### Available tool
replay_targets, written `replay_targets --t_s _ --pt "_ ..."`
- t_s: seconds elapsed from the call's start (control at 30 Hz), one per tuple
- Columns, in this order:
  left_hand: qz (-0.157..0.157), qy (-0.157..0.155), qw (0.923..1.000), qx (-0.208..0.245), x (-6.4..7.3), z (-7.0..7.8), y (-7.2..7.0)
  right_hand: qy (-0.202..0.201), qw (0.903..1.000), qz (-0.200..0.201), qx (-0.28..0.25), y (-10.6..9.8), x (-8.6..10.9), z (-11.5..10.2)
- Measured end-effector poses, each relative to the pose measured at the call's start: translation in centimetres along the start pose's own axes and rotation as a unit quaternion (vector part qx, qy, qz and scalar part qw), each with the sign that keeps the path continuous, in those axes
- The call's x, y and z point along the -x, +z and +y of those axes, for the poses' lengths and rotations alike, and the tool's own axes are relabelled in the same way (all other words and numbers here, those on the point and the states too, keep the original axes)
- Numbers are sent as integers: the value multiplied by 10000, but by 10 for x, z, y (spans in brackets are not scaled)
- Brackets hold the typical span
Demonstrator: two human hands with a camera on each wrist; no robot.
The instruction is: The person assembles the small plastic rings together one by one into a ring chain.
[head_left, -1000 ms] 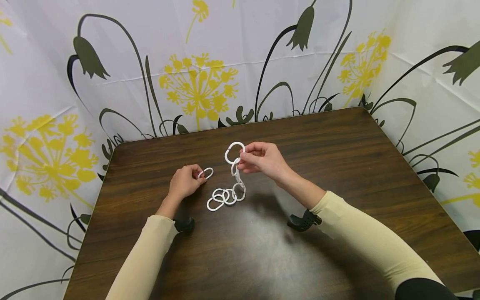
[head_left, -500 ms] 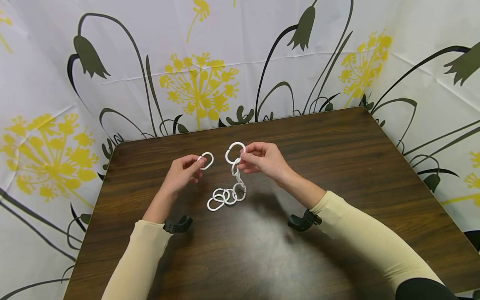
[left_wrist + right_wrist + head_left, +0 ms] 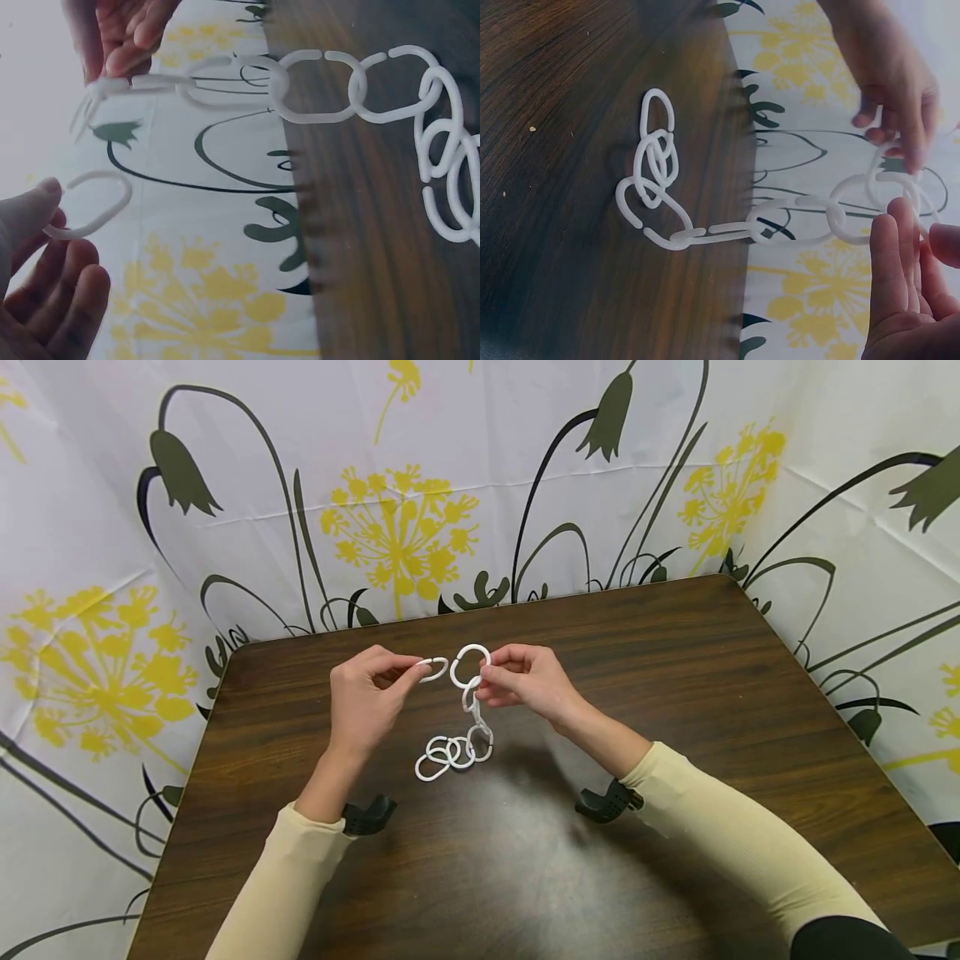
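Observation:
My left hand (image 3: pixel 367 697) pinches a single white plastic chain link (image 3: pixel 112 217) between thumb and fingertips, raised over the table. Its gap shows in the left wrist view. Just to the right, my right hand (image 3: pixel 531 683) pinches the top link (image 3: pixel 471 647) of a white plastic chain (image 3: pixel 315 118). From there the chain hangs down, and its lower links (image 3: pixel 654 161) lie in a small heap on the wood. In the head view the loose link and the top link are close together, with a narrow space between them.
The dark wooden table (image 3: pixel 675 693) carries the chain's lower end. Behind it and to both sides hangs a white curtain (image 3: pixel 480 510) with yellow and dark green flowers. Each wrist wears a black camera (image 3: pixel 369 816).
My left hand has lifted the loose link from the tabletop, up and to the right towards the top link, and turned it. The right hand and the chain stay where they were.

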State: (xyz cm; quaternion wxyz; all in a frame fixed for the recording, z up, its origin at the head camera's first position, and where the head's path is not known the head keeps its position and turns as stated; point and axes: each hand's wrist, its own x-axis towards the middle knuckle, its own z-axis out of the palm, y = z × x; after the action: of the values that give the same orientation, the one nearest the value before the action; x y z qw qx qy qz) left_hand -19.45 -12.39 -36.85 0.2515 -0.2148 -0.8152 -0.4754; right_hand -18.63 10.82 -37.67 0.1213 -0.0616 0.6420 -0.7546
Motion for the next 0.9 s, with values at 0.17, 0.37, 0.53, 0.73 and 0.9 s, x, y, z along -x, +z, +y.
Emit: replay_targets --t_s 0.17,0.37,0.53,0.73,0.9 --pt "51 519 9985 -147 -1 8 6 -32 10000 -36 5 -1 1 1" --pt "-195 970 9921 -768 -1 14 10 -56 10000 -65 12 -2 0 1" --pt "-392 1236 9848 -1157 -1 18 9 -67 9999 -92 48 -2 0 1" --pt "-547 1528 9757 -1475 -2 22 8 -108 9998 -99 109 -2 2 -1" --pt "-668 1816 9670 -1659 -2 24 9 -106 9998 -93 105 -2 1 1"
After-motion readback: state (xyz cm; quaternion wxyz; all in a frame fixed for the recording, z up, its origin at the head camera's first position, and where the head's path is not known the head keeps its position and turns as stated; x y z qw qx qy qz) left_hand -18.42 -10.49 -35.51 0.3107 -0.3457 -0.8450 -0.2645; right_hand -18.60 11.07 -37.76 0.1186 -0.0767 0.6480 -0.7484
